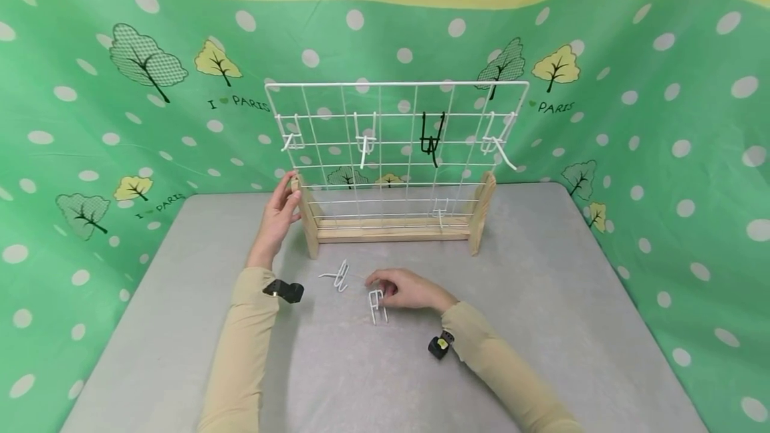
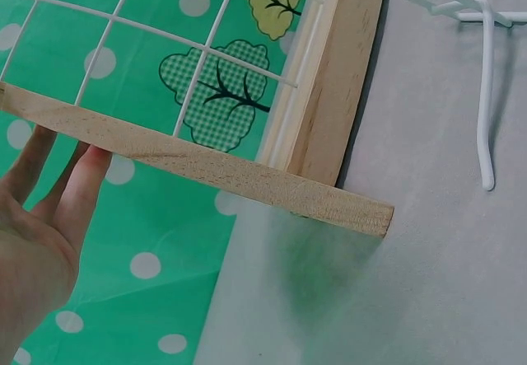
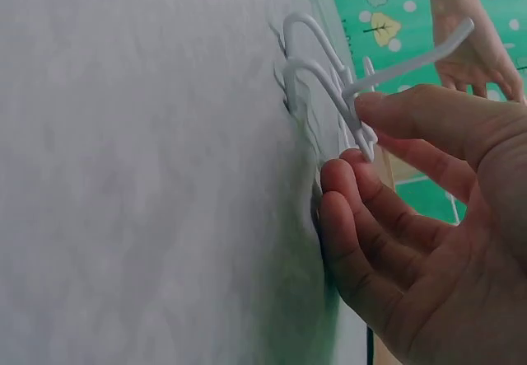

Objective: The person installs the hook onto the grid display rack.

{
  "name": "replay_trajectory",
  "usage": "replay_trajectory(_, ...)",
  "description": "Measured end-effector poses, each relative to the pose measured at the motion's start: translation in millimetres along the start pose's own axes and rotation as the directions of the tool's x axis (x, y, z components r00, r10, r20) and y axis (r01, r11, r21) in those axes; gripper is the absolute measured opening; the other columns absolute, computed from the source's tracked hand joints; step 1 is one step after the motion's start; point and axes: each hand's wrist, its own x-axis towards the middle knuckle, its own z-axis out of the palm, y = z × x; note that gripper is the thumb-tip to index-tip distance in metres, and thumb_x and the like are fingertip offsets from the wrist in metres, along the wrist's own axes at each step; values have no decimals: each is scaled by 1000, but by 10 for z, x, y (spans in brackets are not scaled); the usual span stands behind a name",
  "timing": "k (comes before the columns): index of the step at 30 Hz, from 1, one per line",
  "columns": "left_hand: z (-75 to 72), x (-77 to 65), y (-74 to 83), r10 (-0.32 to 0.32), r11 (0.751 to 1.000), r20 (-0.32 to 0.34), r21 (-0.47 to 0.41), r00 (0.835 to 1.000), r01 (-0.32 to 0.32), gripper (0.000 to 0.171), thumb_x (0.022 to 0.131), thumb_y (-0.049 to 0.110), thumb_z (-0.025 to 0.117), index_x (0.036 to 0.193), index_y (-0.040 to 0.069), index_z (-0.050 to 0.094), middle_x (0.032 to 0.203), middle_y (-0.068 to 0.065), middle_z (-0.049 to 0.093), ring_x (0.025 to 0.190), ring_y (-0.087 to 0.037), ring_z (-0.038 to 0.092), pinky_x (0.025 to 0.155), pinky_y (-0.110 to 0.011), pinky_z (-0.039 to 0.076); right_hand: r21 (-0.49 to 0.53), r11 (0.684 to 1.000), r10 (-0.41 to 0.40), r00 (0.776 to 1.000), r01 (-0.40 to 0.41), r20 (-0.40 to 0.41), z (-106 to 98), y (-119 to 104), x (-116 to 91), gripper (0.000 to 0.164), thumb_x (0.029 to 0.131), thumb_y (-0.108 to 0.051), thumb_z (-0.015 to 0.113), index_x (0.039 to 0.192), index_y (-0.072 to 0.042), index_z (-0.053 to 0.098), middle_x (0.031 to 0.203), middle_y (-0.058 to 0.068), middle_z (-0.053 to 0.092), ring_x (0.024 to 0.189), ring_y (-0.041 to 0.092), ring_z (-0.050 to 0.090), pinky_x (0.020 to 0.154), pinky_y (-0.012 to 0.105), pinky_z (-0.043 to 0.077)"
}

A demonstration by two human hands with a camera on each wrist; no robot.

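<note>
A white wire grid rack [image 1: 397,83] stands upright on a wooden stand [image 1: 394,236]. My left hand [image 1: 278,216] touches the outer side of the left wooden post [image 2: 206,166] near its top, fingers mostly straight. Over the table in front of the rack, my right hand [image 1: 409,288] pinches a white double-pronged wire hook [image 3: 338,85] between thumb and fingers. The hook's two curved prongs point toward the table, and its single arm sticks out past the thumb. Another loose white hook [image 1: 341,277] lies on the table left of the right hand.
Along the grid's upper part hang white hooks at left [image 1: 292,141], centre-left [image 1: 365,142] and right [image 1: 494,144], plus a black hook [image 1: 430,144]. One more white hook [image 1: 441,210] hangs low on the right. A green dotted curtain [image 1: 674,172] surrounds the grey table [image 1: 541,299].
</note>
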Motion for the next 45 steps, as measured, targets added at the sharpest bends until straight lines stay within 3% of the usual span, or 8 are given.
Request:
replay_trajectory(5, -3, 6, -14, 3, 1000, 3, -8, 1000, -3, 54, 104, 19, 44, 154, 16, 23, 151, -23, 29, 135, -37, 32, 103, -57, 37, -9, 1000, -4, 1000, 4, 7, -42, 26, -79, 40, 89, -4, 67, 128, -7, 62, 102, 7, 59, 79, 7, 53, 71, 23, 50)
replay_trajectory(9, -41, 87, -178, 12, 1000, -6, -5, 1000, -12, 55, 104, 23, 46, 154, 23, 25, 151, -19, 31, 134, -34, 34, 102, -57, 38, -35, 999, 23, 1000, -23, 3, -78, 26, -123, 33, 89, -6, 67, 122, -7, 66, 102, 4, 62, 80, 7, 53, 71, 23, 49)
replay_trajectory(12, -63, 140, -284, 18, 1000, -13, -6, 1000, -18, 55, 103, 27, 47, 154, 27, 25, 151, -17, 32, 134, -33, 35, 101, -57, 39, -41, 998, 38, 999, -38, -1, -100, 21, -137, 29, 88, -6, 67, 117, -5, 67, 93, 1, 61, 78, 8, 52, 68, 23, 48)
replay_trajectory(16, -58, 134, -266, 13, 1000, -8, -8, 1000, -13, 56, 104, 25, 46, 155, 25, 24, 152, -17, 30, 135, -34, 33, 102, -57, 38, -44, 998, 45, 999, -45, -10, -107, 43, -139, 23, 87, -5, 68, 110, -4, 67, 86, -2, 58, 76, 8, 51, 68, 24, 47)
replay_trajectory(24, -6, 34, -56, 18, 1000, 9, -1, 1000, -18, 53, 105, 19, 43, 154, 17, 23, 152, -24, 27, 136, -38, 31, 102, -59, 37, 2, 998, 60, 998, -60, -23, -112, 95, -126, 6, 88, -5, 68, 93, -6, 66, 82, -5, 58, 73, 8, 53, 65, 23, 49)
replay_trajectory(32, -64, 131, -266, 21, 1000, -4, -13, 1000, -21, 55, 104, 23, 45, 155, 22, 24, 153, -18, 29, 136, -34, 32, 101, -57, 38, 7, 997, 71, 997, -71, 11, -138, 134, -137, 7, 90, -5, 67, 93, -8, 72, 78, -8, 61, 70, 6, 53, 64, 21, 48)
replay_trajectory(37, -72, 155, -319, 35, 999, -12, 4, 999, -35, 56, 103, 31, 47, 154, 27, 25, 152, -18, 30, 135, -34, 34, 101, -57, 39, 19, 998, 61, 998, -61, 19, -165, 151, -168, 9, 92, -4, 65, 95, -8, 73, 81, -6, 64, 71, 5, 53, 64, 21, 47)
replay_trajectory(45, -70, 146, -321, 47, 999, -3, 8, 999, -47, 57, 102, 35, 48, 154, 28, 26, 152, -19, 29, 135, -35, 33, 101, -58, 39, 172, 981, 82, 996, -88, 42, -180, 169, -220, 13, 92, 3, 60, 98, 0, 72, 85, 6, 67, 67, 11, 58, 60, 23, 53)
